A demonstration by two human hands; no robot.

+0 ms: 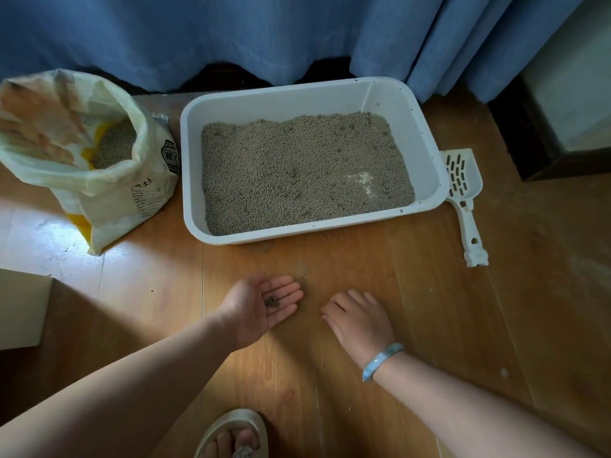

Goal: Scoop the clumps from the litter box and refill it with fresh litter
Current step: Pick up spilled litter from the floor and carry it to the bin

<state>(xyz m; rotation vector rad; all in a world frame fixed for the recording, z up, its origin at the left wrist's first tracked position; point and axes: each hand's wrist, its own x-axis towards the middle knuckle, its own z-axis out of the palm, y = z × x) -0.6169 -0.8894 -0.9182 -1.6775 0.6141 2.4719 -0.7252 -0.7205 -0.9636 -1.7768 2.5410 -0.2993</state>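
Head view: our left hand (264, 309) lies released, palm-up under a small clump (272, 302); our right hand (358, 322), seemingly relaxed, touches the floor (429, 292). Tilting that palm would spill it.

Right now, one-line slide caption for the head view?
Left hand carries litter crumbs palm-up, right hand hovers over the floor, before the litter box; scoop lies beside it.
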